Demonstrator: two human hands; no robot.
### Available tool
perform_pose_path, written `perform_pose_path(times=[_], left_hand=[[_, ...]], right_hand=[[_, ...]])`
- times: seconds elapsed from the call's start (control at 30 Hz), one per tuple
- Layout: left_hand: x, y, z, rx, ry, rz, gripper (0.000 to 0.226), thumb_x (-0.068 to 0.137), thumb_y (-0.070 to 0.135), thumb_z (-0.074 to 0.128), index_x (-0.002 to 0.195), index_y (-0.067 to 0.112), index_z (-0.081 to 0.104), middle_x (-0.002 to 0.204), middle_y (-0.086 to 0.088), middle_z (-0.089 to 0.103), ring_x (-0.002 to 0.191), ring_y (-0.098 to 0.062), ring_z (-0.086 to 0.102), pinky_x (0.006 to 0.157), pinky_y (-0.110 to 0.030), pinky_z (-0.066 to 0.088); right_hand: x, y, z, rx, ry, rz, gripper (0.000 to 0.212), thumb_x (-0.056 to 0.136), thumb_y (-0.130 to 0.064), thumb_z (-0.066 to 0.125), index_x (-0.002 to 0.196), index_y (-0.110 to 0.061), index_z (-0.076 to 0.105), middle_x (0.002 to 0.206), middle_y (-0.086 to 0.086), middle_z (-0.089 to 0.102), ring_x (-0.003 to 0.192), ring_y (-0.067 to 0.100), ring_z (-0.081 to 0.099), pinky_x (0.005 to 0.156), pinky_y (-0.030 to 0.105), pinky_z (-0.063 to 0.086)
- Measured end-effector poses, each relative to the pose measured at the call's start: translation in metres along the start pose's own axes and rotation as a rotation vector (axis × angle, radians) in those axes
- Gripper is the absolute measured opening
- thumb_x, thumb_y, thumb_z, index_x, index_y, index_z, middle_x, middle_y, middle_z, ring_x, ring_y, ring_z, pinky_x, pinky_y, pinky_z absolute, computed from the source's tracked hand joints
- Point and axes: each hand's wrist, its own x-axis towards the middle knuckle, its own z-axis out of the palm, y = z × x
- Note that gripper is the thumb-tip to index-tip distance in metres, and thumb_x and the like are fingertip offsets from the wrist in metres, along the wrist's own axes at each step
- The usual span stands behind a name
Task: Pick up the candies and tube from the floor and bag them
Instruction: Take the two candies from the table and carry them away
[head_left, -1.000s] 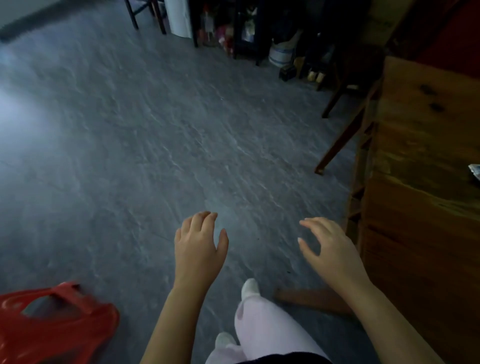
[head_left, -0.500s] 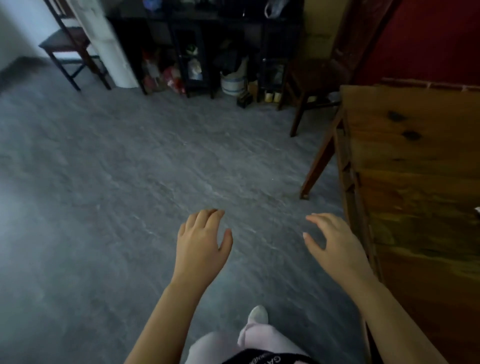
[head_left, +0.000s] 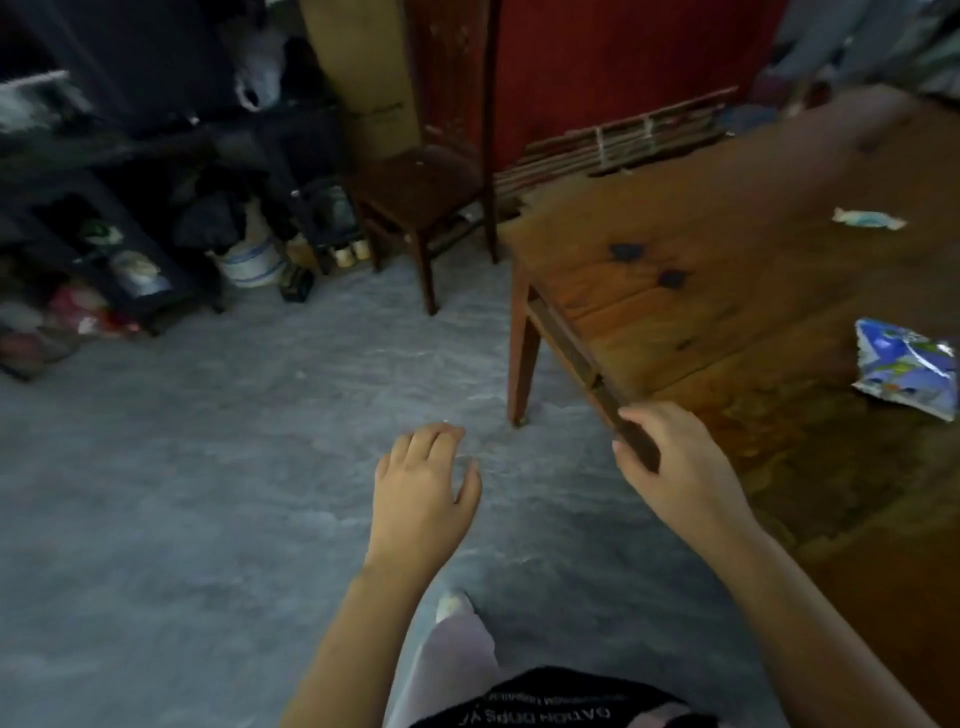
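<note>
both hands empty, fingers loosely spread: left hand (head_left: 423, 493) over bare floor (head_left: 182, 467), right hand (head_left: 675, 467) at the counter (head_left: 701, 291) edge. one candy (head_left: 868, 218) and a blue packet (head_left: 906, 375) up on the counter, ahead-right, nearer the right hand; candy's long axis roughly left-right. no tube or bag visible. shirt print mirrored, unreadable.

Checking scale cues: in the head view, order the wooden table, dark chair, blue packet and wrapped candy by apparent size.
1. Wooden table
2. Dark chair, though it stands farther off
3. Blue packet
4. Wrapped candy
</note>
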Motion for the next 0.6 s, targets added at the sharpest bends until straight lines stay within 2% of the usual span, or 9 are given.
perform_pose_path(times=[0.2,0.37,0.47,0.6], left_hand=[[0.092,-0.011,0.016,-0.057,-0.108,0.215,0.045,0.081,0.035,0.04,0.103,0.004,0.063,0.103,-0.014,0.066,0.092,-0.034,0.062,0.078,-0.045,0.05],[0.141,0.019,0.047,-0.139,-0.207,0.399,0.043,0.08,0.034,0.042,0.105,0.004,0.062,0.103,-0.014,0.065,0.095,-0.033,0.061,0.083,-0.046,0.05],[0.171,0.04,0.069,-0.183,-0.248,0.461,0.042,0.081,0.034,0.043,0.106,0.005,0.062,0.105,-0.013,0.065,0.097,-0.031,0.06,0.083,-0.045,0.05],[0.219,0.068,0.093,-0.178,-0.242,0.514,0.039,0.081,0.031,0.045,0.105,0.005,0.062,0.105,-0.012,0.064,0.097,-0.029,0.059,0.084,-0.039,0.047]], right_hand=[[0.035,-0.01,-0.003,0.015,0.108,0.205,0.031,0.082,-0.018,0.061,0.111,-0.01,0.056,0.108,0.008,0.06,0.099,0.023,0.054,0.077,0.025,0.04],[0.027,0.03,-0.006,-0.015,0.168,0.459,0.03,0.081,-0.02,0.062,0.109,-0.012,0.058,0.108,0.008,0.059,0.1,0.027,0.054,0.079,0.033,0.045],[0.035,0.058,-0.01,-0.008,0.245,0.548,0.031,0.079,-0.019,0.064,0.109,-0.011,0.058,0.107,0.01,0.06,0.099,0.028,0.055,0.081,0.037,0.048],[0.054,0.104,-0.019,0.013,0.324,0.659,0.037,0.082,-0.022,0.062,0.116,-0.014,0.053,0.113,0.008,0.056,0.102,0.023,0.053,0.08,0.029,0.044]])
